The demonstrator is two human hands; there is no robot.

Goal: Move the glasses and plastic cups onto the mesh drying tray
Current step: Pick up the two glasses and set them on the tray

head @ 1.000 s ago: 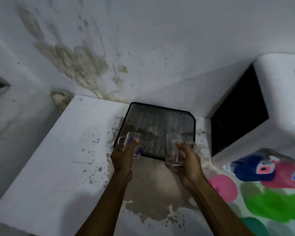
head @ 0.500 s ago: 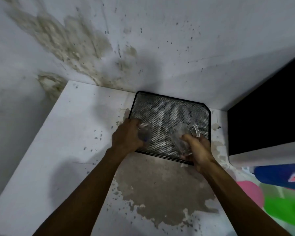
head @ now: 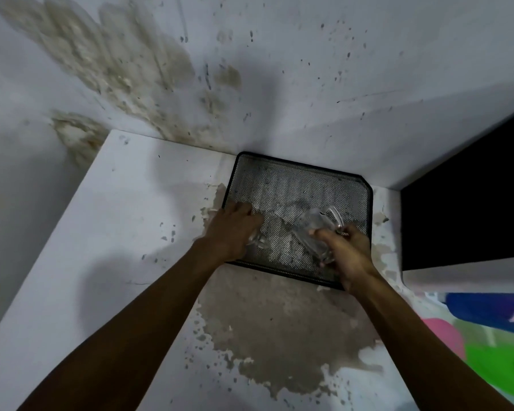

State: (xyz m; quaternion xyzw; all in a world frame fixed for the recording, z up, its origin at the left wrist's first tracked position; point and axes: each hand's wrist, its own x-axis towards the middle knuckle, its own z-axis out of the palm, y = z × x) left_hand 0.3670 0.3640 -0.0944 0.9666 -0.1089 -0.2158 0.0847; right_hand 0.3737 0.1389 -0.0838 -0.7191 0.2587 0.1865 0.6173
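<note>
Both hands now reach lower over the mesh tray point(head: 297, 185): left hand point(head: 235, 229) and right hand point(head: 347, 250) each grip a glass; wall close behind.

the tray point(head: 297, 179) is black, its mesh a fine grey dotted weave. two clear glass mugs point(head: 315, 232). the counter point(head: 125, 221) is white, speckled, with a grey-brown worn patch. the wall point(head: 279, 69) is white with beige stains. the cloth point(head: 493, 345) is blue, pink and green.
</note>
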